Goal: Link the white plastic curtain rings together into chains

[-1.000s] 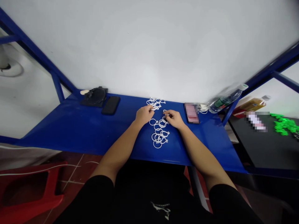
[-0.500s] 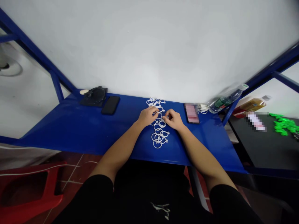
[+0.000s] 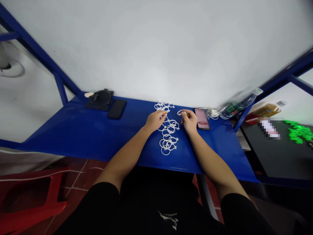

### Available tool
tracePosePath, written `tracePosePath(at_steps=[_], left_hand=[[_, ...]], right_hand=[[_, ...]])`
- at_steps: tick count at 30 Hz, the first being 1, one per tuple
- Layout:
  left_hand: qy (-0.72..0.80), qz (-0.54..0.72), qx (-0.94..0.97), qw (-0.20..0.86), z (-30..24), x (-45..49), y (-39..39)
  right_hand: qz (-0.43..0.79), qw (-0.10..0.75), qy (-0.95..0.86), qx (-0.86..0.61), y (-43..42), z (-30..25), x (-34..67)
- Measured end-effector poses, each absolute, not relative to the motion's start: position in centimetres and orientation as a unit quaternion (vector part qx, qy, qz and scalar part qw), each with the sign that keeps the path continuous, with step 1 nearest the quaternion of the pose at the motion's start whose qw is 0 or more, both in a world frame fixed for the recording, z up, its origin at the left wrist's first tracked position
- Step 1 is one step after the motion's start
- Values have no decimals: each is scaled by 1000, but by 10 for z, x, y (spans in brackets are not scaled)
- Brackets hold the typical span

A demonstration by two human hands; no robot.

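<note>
My right hand [image 3: 190, 120] pinches a white plastic ring [image 3: 179, 112] with a small tab, held up to the right of a cluster of like rings. My left hand [image 3: 156, 120] lies over the middle of that cluster, its fingers drawn together at the tips. A bit of white shows at those fingertips, but I cannot make out whether they hold a ring. Several overlapping white rings [image 3: 167, 142] lie on the blue table in front of my hands. Beyond my left hand, more white rings [image 3: 159, 105] lie close to the wall.
The blue table [image 3: 85, 133] meets a white wall. On its left are a black phone [image 3: 116, 109] and a black plastic bag [image 3: 100, 99]. At the right lie a lit phone [image 3: 202, 118], a white cable [image 3: 214, 113] and a plastic bottle [image 3: 241, 103]. Green pieces [image 3: 300, 131] lie on a dark side table.
My right hand has moved right, away from my left hand, and a white ring now shows in its fingers. The left hand has stayed nearly in place over the rings.
</note>
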State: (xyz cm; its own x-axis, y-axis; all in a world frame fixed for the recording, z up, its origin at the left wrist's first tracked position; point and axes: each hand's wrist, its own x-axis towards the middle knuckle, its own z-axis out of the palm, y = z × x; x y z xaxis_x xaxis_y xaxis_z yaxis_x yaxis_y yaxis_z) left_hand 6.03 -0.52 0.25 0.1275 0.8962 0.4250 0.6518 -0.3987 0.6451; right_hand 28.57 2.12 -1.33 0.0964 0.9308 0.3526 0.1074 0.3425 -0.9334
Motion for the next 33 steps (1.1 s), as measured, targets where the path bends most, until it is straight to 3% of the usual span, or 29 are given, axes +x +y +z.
tracePosePath(at_steps=[7,13,33], left_hand=[[533,481,650,248,-7,58,4],[519,520,617,282,-11,57,7],[536,505,636,231,6,55,1]], right_hand=[[396,633,-484,-456,36,-16,295],[419,617,-496,-445,39,-20,297],[404,623,-503,-441,33,-15,292]])
